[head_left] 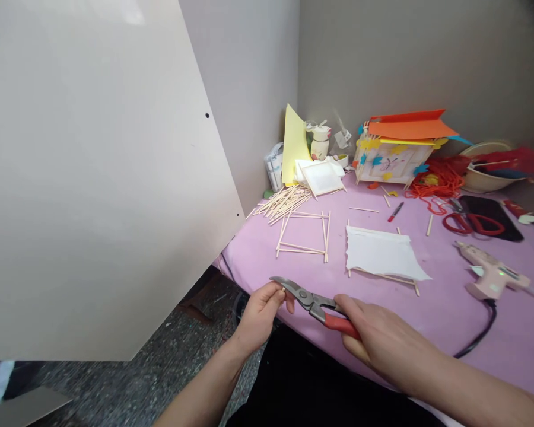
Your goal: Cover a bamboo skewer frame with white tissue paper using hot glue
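My right hand [374, 332] is wrapped round the red handles of a pair of pruning shears [311, 301], whose metal blades point left. At the blades, my left hand [263, 307] pinches a thin wooden stick [283, 289]; only its pale tip shows and the rest is hidden by the fingers. Beyond the hands lies a square frame of wooden sticks [303, 251] on the pink tablecloth [258, 255]. To its right is a stick frame covered with white cloth [378, 251]. A pile of loose sticks [285, 203] lies behind.
On the right rests a glue gun [492, 274] with a black cord, near red scissors [471, 224] and a black phone [493, 217]. A decorated stick house [396, 157], red yarn [440, 181] and a bowl [489, 178] stand at the back. A white panel [93, 178] fills the left.
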